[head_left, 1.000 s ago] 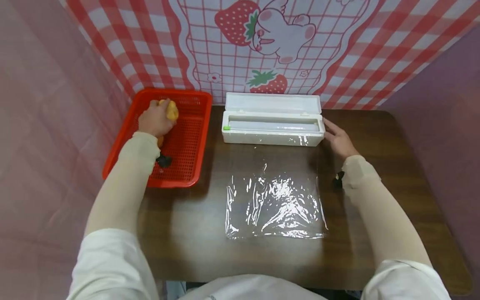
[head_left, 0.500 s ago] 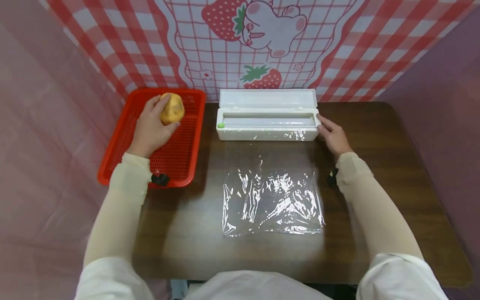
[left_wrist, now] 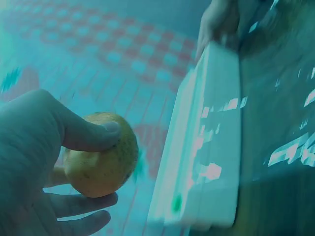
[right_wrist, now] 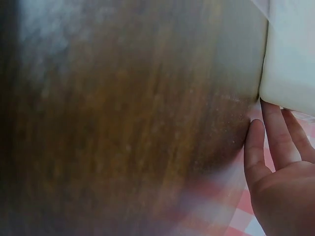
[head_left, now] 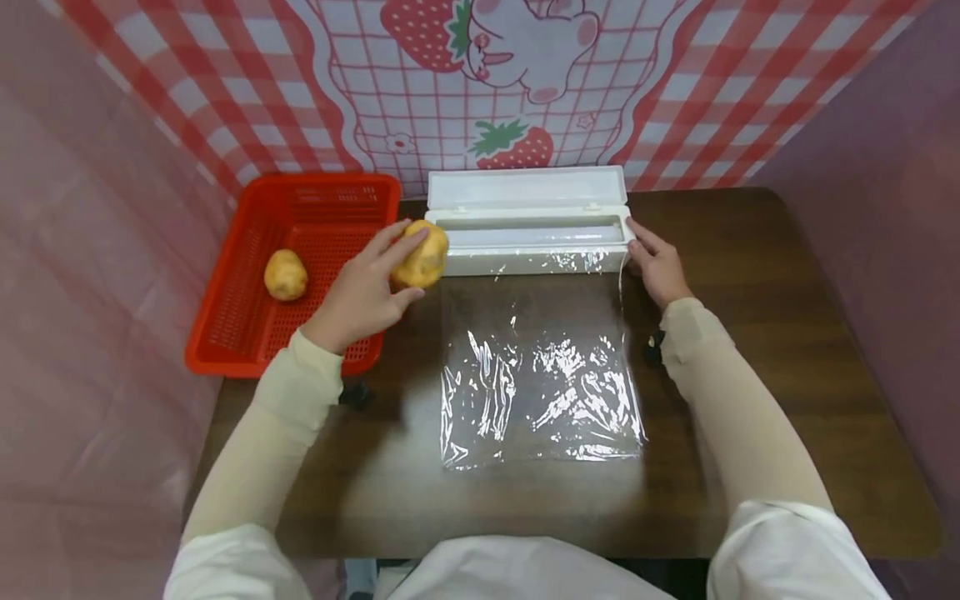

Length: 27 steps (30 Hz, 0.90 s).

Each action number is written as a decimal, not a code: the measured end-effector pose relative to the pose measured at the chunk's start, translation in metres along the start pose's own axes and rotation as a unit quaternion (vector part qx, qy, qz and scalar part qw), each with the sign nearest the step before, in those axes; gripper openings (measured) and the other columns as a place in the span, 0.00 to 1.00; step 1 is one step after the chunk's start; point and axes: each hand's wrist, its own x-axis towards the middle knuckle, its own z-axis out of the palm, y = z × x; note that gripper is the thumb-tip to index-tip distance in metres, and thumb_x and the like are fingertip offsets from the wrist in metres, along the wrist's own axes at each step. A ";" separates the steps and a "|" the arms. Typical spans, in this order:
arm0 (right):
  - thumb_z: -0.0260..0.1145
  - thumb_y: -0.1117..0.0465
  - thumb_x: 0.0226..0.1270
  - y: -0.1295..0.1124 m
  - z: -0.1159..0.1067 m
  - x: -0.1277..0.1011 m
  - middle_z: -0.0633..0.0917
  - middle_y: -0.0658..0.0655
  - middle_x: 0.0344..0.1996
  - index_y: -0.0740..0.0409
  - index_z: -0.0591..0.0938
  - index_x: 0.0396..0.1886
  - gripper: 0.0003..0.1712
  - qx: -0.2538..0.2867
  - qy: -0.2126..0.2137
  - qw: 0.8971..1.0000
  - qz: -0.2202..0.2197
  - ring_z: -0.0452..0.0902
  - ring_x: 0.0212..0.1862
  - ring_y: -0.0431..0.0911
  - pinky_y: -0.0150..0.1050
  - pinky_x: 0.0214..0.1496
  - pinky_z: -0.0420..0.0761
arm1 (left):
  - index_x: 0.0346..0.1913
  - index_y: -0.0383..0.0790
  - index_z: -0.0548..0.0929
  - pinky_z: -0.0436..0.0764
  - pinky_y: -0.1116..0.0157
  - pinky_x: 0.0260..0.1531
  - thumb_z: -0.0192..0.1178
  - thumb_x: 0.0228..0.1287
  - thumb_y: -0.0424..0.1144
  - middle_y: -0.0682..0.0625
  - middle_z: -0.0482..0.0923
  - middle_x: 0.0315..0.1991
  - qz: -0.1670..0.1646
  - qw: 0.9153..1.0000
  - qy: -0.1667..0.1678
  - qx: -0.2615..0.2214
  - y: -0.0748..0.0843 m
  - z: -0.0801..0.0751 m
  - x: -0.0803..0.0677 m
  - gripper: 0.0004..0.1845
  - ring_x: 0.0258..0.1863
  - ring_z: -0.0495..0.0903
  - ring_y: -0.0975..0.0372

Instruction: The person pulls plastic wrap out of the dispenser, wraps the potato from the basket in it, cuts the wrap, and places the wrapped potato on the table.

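A second potato lay in the red basket at left. The left hand gripped a yellow-brown, smooth-skinned potato, fingers and thumb curled around it, just left of the white wrap box. A sheet of cling film lay on the table. The right hand rested straight fingers against the box's right end.

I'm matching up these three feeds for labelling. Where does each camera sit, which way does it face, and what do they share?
Head: worn high, looks down at the table; both forearms and hands show.
Left wrist: beside the left hand, which grips a potato, facing the white film dispenser.
Right wrist: low by the right hand, fingers touching the dispenser's end.
Shared: all three views show the dispenser.
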 end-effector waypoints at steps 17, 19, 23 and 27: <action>0.56 0.61 0.79 0.005 0.001 0.000 0.80 0.51 0.60 0.54 0.68 0.75 0.27 0.042 0.022 0.999 -0.004 0.77 0.36 0.37 0.38 0.43 0.75 | 0.75 0.48 0.69 0.77 0.51 0.59 0.71 0.54 0.31 0.43 0.59 0.76 0.143 0.976 -0.162 0.014 0.056 0.080 -0.004 0.42 0.63 0.74 0.47; 0.56 0.60 0.79 0.006 -0.001 -0.001 0.81 0.51 0.58 0.53 0.68 0.75 0.27 0.044 0.019 0.999 -0.002 0.78 0.38 0.37 0.37 0.44 0.75 | 0.74 0.49 0.69 0.77 0.52 0.59 0.70 0.55 0.31 0.43 0.59 0.76 0.149 0.973 -0.176 0.015 0.061 0.087 -0.005 0.42 0.64 0.73 0.47; 0.55 0.60 0.80 0.008 -0.001 0.000 0.83 0.50 0.53 0.52 0.68 0.75 0.27 0.049 0.018 0.999 0.003 0.79 0.38 0.37 0.35 0.43 0.76 | 0.74 0.51 0.69 0.76 0.52 0.60 0.68 0.57 0.33 0.43 0.59 0.76 0.166 0.963 -0.211 0.014 0.068 0.098 -0.008 0.40 0.64 0.73 0.47; 0.55 0.60 0.80 0.008 0.000 0.003 0.82 0.50 0.53 0.52 0.68 0.75 0.27 0.061 0.018 0.998 0.007 0.79 0.39 0.37 0.34 0.43 0.77 | 0.74 0.52 0.69 0.77 0.52 0.59 0.68 0.56 0.33 0.44 0.61 0.75 0.183 0.954 -0.238 0.009 0.075 0.109 -0.012 0.40 0.64 0.72 0.49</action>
